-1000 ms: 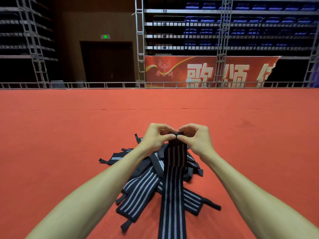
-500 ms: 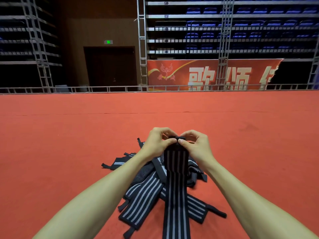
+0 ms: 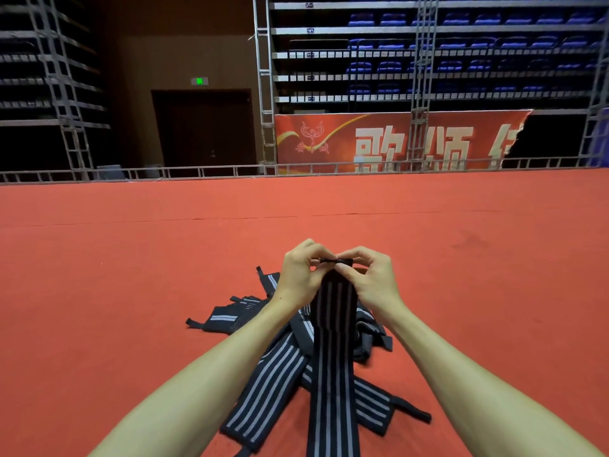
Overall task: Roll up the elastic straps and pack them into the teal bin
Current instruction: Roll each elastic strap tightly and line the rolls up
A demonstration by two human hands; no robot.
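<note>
Fingertips of the left hand (image 3: 301,275) and right hand (image 3: 372,278) pinch the top end of a striped strap (image 3: 333,341), lifted over the pile (image 3: 263,384) mid-carpet (image 3: 131,275) to start its roll.

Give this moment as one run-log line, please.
left hand: pinches striped strap top | right hand: pinches same top | strap pile: on red carpet | teal bin: unseen

Red carpet floor (image 3: 131,275); metal railing (image 3: 197,171); red banner (image 3: 395,143); blue seats (image 3: 461,64); dark door (image 3: 204,127).
</note>
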